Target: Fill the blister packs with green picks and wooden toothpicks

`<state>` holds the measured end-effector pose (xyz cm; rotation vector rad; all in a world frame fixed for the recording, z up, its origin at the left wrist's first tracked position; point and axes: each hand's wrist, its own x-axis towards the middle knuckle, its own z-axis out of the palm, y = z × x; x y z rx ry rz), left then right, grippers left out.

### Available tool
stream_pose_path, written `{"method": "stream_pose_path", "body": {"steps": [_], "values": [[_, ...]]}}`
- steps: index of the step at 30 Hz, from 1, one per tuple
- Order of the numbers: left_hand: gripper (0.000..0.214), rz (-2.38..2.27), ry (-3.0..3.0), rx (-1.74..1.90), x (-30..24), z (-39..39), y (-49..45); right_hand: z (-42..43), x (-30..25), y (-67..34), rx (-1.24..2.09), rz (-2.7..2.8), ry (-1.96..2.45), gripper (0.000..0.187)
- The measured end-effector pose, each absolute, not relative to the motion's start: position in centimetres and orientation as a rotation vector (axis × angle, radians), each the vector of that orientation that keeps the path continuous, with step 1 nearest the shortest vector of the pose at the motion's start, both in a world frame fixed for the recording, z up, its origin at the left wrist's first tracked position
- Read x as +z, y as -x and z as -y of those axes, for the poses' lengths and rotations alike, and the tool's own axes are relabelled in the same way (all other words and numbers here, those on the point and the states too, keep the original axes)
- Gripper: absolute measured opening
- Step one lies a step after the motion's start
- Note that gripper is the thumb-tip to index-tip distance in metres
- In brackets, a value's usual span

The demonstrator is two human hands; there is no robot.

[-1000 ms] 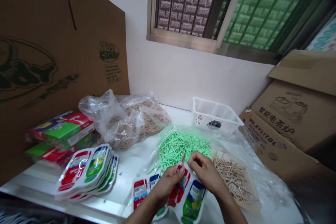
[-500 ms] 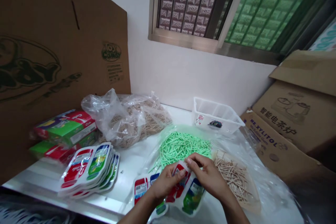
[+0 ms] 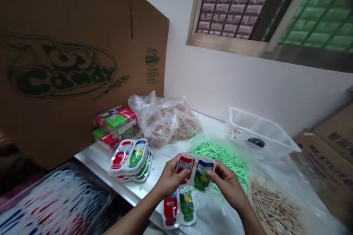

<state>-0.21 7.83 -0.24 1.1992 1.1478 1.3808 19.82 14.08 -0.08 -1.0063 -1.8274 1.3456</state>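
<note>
Between my two hands is a twin candy packet (image 3: 202,174), one half red and the other blue and green, held up over the table. My left hand (image 3: 172,176) pinches its red half, thumb in front. My right hand (image 3: 224,181) grips the blue-green half the same way. Just below lies another twin candy packet (image 3: 186,203) on the table. A heap of green sticks (image 3: 220,154) is right behind my hands. Brown sticks (image 3: 275,205) lie in a clear bag to the right of my right hand.
Left of my hands sits a stack of twin packets (image 3: 129,158), with red and green boxes (image 3: 118,121) behind. A plastic bag of brown sticks (image 3: 168,121) and a white basket (image 3: 259,132) stand near the wall. A bin of white strips (image 3: 60,202) is lower left; cartons (image 3: 325,169) flank the right.
The view has swung left, bringing the bin into sight. My hands have raised the packet and spread it flat, with my right hand moving from the red half to the blue-green half.
</note>
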Motion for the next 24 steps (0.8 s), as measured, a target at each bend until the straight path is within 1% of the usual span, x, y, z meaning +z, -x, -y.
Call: {"method": "stream_pose_path", "body": {"steps": [3,4,8,11,14,17,19,22,23,24], "values": [[0.060,-1.339,-1.302,1.555,0.1,-6.4,3.0,-14.6,-0.4,-16.2,1.360,1.898,0.978,0.029],[0.062,-1.428,-1.337,1.592,0.2,-5.9,4.2,-14.8,-0.5,-14.7,1.375,1.914,0.958,0.029],[0.060,-1.965,-1.422,1.566,0.5,-4.1,10.1,-15.3,-1.0,-6.5,1.425,2.034,0.836,0.027],[0.064,-2.356,-1.390,1.396,-0.2,-3.5,14.5,-15.6,-1.9,0.3,1.377,2.115,0.848,0.021],[0.068,-2.680,-1.361,1.064,-1.6,-3.5,18.1,-15.8,-3.1,5.3,1.267,2.161,0.893,0.014],[0.069,-2.805,-1.408,0.766,-2.8,-3.7,20.3,-15.9,-4.1,7.1,1.120,2.213,0.945,0.016],[0.063,-2.824,-1.447,0.746,-2.9,-3.5,20.3,-16.0,-4.6,6.4,1.059,2.243,0.961,0.019],[0.039,-2.819,-1.492,1.009,-2.9,-2.8,17.2,-16.4,-5.0,3.4,1.041,2.278,0.974,0.024],[0.032,-2.727,-1.520,1.083,-3.0,-2.6,15.4,-16.6,-5.1,2.0,1.048,2.284,0.985,0.023],[0.029,-2.586,-1.573,1.077,-3.3,-2.4,13.3,-16.7,-5.3,0.5,1.055,2.286,1.003,0.023]]}}
